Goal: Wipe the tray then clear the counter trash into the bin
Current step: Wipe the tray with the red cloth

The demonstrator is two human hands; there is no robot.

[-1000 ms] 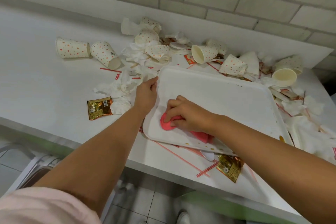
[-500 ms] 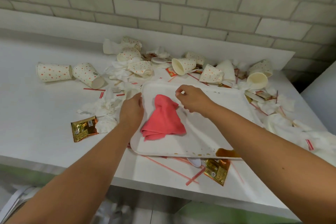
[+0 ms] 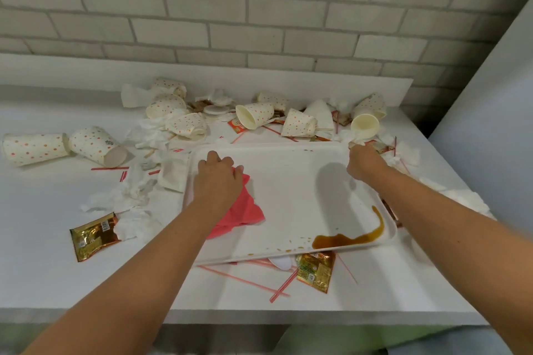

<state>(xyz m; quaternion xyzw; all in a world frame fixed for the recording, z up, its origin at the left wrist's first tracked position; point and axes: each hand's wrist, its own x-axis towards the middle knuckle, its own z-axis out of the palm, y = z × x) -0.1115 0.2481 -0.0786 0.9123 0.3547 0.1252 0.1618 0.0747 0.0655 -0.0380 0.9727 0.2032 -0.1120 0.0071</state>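
Note:
A white tray (image 3: 288,196) lies on the white counter (image 3: 43,268), its near edge resting on straws and a sachet. A pink cloth (image 3: 245,210) lies crumpled on the tray's left part. My left hand (image 3: 217,176) is on the cloth's far end with fingers curled into it. My right hand (image 3: 364,161) is at the tray's far right corner, fingers curled over the rim. Brown sauce (image 3: 346,239) pools in the near right corner. Dotted paper cups (image 3: 95,145), crumpled napkins (image 3: 129,196) and red straws (image 3: 245,277) litter the counter. No bin shows.
Gold sachets lie left of the tray (image 3: 92,235) and under its near edge (image 3: 315,269). More cups (image 3: 253,115) and wrappers pile along the brick wall behind. A grey panel (image 3: 490,95) closes the right side. The counter's front edge runs just below the tray.
The cloth went from under my right hand to my left hand. My right hand moved away to the tray's far right corner.

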